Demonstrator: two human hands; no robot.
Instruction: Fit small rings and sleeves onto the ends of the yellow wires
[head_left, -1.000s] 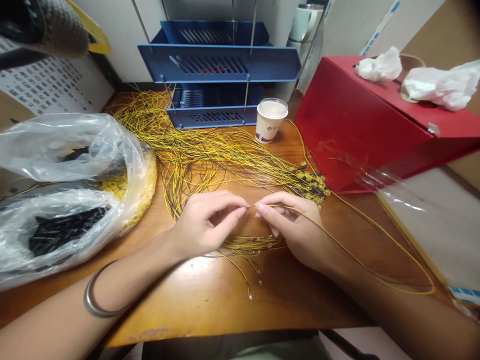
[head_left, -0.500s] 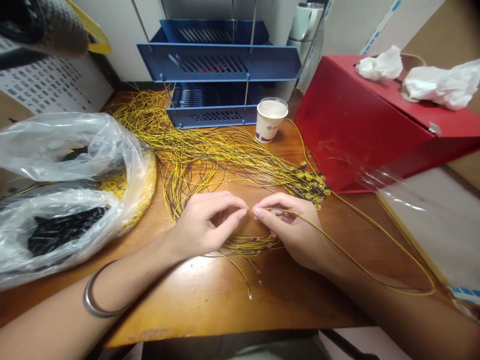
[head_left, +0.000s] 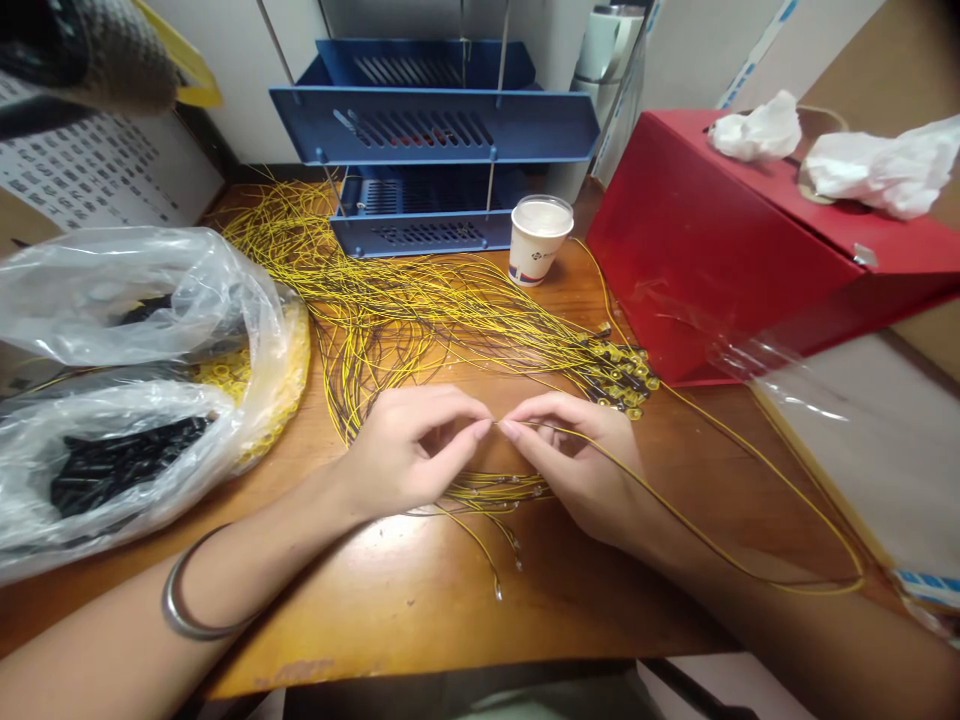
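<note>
My left hand (head_left: 420, 445) and my right hand (head_left: 574, 450) meet over the table, thumbs and forefingers pinched almost tip to tip. Between them runs the end of a yellow-and-black wire (head_left: 675, 515); what sits at its very tip is too small to make out. From my right fingers the wire loops out over my right forearm and back towards the red box. Beneath my hands lies a small bundle of wires (head_left: 491, 490) with small clear ends. Behind them spreads a large heap of yellow and black wires (head_left: 420, 285), with black and yellow fittings (head_left: 622, 370) on its right ends.
On the left stand clear plastic bags holding black tubes (head_left: 127, 455) and yellow rings (head_left: 281, 400). A paper cup (head_left: 540, 240) stands before the blue tray rack (head_left: 435, 125). The red box (head_left: 720, 240), topped with crumpled tissues (head_left: 757, 130), fills the right.
My hands hold nearly the same pose, their fingertips still pinched on the wire. My right hand has shifted very slightly left; the surroundings show only a small camera shift.
</note>
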